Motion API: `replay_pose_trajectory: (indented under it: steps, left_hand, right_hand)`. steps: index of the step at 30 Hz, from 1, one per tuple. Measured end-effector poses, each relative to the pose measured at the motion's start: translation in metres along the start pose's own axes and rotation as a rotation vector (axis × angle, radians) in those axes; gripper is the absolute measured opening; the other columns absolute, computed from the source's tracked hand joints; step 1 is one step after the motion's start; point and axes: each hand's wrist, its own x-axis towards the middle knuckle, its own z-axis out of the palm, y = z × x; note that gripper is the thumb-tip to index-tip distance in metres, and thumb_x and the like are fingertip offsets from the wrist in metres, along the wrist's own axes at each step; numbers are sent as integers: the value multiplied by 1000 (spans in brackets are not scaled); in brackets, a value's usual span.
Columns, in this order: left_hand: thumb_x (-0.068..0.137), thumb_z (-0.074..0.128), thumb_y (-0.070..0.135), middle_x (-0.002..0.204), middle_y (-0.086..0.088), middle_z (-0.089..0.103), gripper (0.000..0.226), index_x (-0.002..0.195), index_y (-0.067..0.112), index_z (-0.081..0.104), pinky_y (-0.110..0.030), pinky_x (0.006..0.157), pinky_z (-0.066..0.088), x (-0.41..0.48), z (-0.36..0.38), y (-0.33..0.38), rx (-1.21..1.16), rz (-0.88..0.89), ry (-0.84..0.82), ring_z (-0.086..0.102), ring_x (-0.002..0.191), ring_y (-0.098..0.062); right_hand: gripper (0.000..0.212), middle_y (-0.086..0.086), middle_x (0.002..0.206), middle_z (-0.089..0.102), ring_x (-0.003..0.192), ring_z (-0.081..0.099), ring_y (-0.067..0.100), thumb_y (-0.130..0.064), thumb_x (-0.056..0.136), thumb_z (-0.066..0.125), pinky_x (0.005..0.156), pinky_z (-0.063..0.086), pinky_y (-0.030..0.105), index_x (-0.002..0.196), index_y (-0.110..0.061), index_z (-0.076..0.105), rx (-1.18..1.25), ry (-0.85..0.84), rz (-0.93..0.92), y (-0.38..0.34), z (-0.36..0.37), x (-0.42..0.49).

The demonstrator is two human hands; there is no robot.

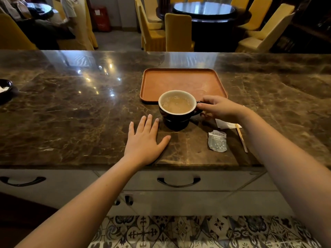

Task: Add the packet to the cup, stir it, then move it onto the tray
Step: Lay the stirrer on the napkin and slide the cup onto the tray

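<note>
A dark cup with a white inside holds light brown, slightly frothy drink. It stands on the marble counter, just in front of the near edge of the orange tray. My right hand pinches the cup's handle on its right side. My left hand lies flat on the counter with its fingers spread, just left of the cup. The torn, crumpled grey packet lies to the cup's right, near the counter's front. A wooden stir stick lies beside the packet.
A white paper scrap lies under my right wrist. A dark dish sits at the counter's far left edge. Beyond the counter stand yellow-covered chairs and a round dark table. Drawers with dark handles run below the counter.
</note>
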Motion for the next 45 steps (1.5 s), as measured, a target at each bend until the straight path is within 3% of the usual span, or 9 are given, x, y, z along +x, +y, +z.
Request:
replay_pose_trajectory:
  steps: [4, 10, 15, 20, 25, 29, 45]
  left_hand:
    - [88, 13, 64, 158, -2, -6, 73, 148, 24, 1, -48, 115, -9, 0, 1, -1, 0, -1, 4, -11, 144, -17]
    - [89, 14, 64, 158, -1, -6, 72, 148, 24, 1, -47, 114, -9, 0, 0, 0, -3, 1, 5, -11, 144, -17]
    - [89, 14, 63, 158, -1, -6, 72, 148, 25, 1, -47, 114, -9, -2, -1, 1, -6, -3, 4, -11, 144, -17]
    - [90, 15, 63, 158, -1, -6, 71, 148, 25, 0, -46, 115, -9, -2, -1, 2, -5, -4, 12, -11, 144, -16]
    - [88, 10, 66, 158, -1, -6, 74, 148, 24, 0, -45, 114, -10, -2, 0, 1, 1, 4, 28, -11, 144, -16]
    - [77, -3, 69, 158, 0, -6, 83, 148, 25, -1, -44, 112, -12, -2, 2, 0, 12, 6, 49, -12, 144, -16]
    - [79, -3, 70, 154, 4, -13, 77, 144, 29, -9, -42, 114, -14, -3, 3, 1, -14, -4, 70, -18, 141, -12]
  right_hand:
    - [13, 0, 82, 52, 71, 47, 9, -21, 95, 43, 62, 42, 18, 85, -17, 50, 104, -29, -16, 7, 4, 4]
    - [13, 3, 75, 41, 65, 35, 13, -16, 95, 41, 60, 30, 25, 82, -14, 44, 238, -18, -66, 14, 10, 4]
    - [18, 1, 68, 40, 59, 35, 10, -13, 95, 40, 55, 32, 21, 77, -15, 44, 211, -23, -99, 11, 4, 4]
    - [13, -11, 54, 50, 58, 41, 8, -14, 95, 40, 54, 35, 18, 82, -13, 45, 223, -26, -123, 5, -9, 9]
    - [17, 2, 69, 41, 59, 39, 10, -17, 94, 42, 54, 36, 19, 77, -15, 40, 245, 26, -157, -3, -26, 23]
    - [24, 3, 69, 42, 59, 38, 11, -15, 95, 42, 55, 36, 20, 71, -16, 39, 289, 70, -169, -10, -39, 40]
    - [20, 3, 72, 47, 62, 40, 12, -21, 95, 42, 59, 38, 21, 77, -17, 49, 238, 110, -114, 3, -58, 101]
